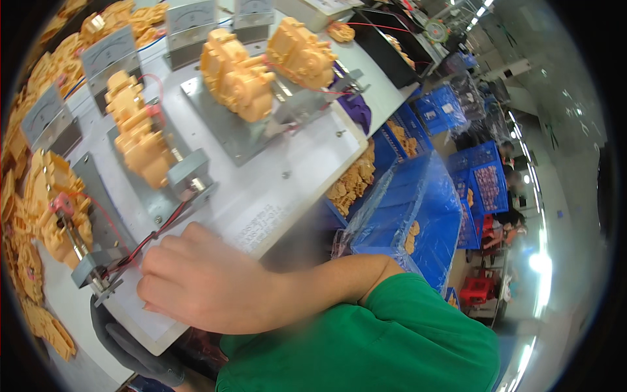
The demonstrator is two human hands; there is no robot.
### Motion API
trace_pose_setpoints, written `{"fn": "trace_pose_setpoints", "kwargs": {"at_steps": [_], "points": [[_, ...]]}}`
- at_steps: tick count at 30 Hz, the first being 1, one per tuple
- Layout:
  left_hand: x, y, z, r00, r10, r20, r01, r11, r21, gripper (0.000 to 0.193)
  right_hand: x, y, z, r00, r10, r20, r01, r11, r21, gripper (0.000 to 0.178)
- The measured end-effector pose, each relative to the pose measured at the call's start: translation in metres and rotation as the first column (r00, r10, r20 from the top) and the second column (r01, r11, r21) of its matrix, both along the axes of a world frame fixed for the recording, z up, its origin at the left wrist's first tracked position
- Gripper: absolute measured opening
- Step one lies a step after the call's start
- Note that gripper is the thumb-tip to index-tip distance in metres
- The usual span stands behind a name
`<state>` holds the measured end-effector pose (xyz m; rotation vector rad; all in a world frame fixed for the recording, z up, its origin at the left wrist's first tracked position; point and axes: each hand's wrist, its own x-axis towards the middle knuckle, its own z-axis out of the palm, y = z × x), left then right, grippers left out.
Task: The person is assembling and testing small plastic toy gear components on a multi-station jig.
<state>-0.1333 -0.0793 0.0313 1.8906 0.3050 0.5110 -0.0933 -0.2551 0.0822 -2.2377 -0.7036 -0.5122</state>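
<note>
My right hand (196, 281), bare below a green sleeve, is closed over the front of the white board (287, 189). Its fingers are curled; what they hold, if anything, is hidden. Beside it run red and black wires (153, 235) between two metal clamp blocks. My left hand (127, 340), in a dark grey glove, is low at the board's left corner, its fingers stretched out and partly hidden. Nearest to it is a clamp block (95, 269) against a yellow plastic gearbox (55, 228). Further along the board sit another gearbox (137, 130), a third (238, 75) and a fourth (300, 52).
Dial meters (108, 55) stand behind the fixtures. Yellow parts (26, 268) are heaped along the far left. Beyond the board's right edge are blue crates (418, 202), some with plastic film and yellow parts. A black tray (382, 49) lies at the back; a red stool (475, 291) stands further off.
</note>
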Motion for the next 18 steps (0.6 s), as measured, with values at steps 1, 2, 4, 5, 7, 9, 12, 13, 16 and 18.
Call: {"fn": "trace_pose_setpoints", "kwargs": {"at_steps": [1,2,4,5,7,9,12,13,16,18], "points": [[-0.003,0.001,0.0,0.999,0.042,-0.012,-0.041,0.998,0.036,0.042,-0.001,0.0,0.001,1.0,-0.016,0.004,0.016,1.0,-0.005,0.016],[-0.002,0.005,-0.001,1.0,0.027,0.01,-0.028,0.998,0.063,0.042,-0.001,0.001,0.002,0.999,-0.02,0.029,0.021,0.999,-0.033,0.016],[-0.005,-0.005,0.007,0.999,0.047,-0.012,-0.047,0.998,0.052,0.042,-0.002,0.001,0.002,0.998,-0.034,0.056,0.038,0.997,-0.064,0.016],[-0.005,-0.009,0.011,0.996,0.084,-0.038,-0.082,0.995,0.048,0.042,-0.002,0.001,0.001,0.998,-0.03,0.063,0.034,0.997,-0.067,0.016],[-0.005,-0.001,0.002,0.995,0.09,-0.05,-0.088,0.995,0.039,0.042,-0.003,0.001,0.0,0.997,-0.031,0.071,0.036,0.997,-0.068,0.016],[-0.001,0.023,-0.014,0.999,-0.052,-0.004,0.052,0.97,0.239,0.042,-0.004,-0.001,0.0,0.997,-0.038,0.07,0.043,0.996,-0.076,0.014],[-0.007,0.042,-0.036,0.995,-0.09,0.038,0.066,0.907,0.415,0.043,-0.004,-0.003,-0.001,0.997,-0.016,0.076,0.023,0.996,-0.089,0.013],[-0.006,0.038,-0.031,0.995,-0.09,0.037,0.066,0.907,0.416,0.043,-0.004,-0.002,-0.002,0.997,-0.016,0.076,0.023,0.996,-0.088,0.013],[-0.004,0.021,-0.012,0.997,-0.075,0.032,0.062,0.95,0.306,0.044,-0.004,-0.002,-0.003,0.997,-0.012,0.082,0.02,0.995,-0.1,0.014],[-0.004,0.019,-0.012,0.996,-0.081,0.038,0.066,0.955,0.289,0.044,-0.003,-0.001,-0.004,0.996,-0.022,0.092,0.03,0.995,-0.096,0.006]]}}
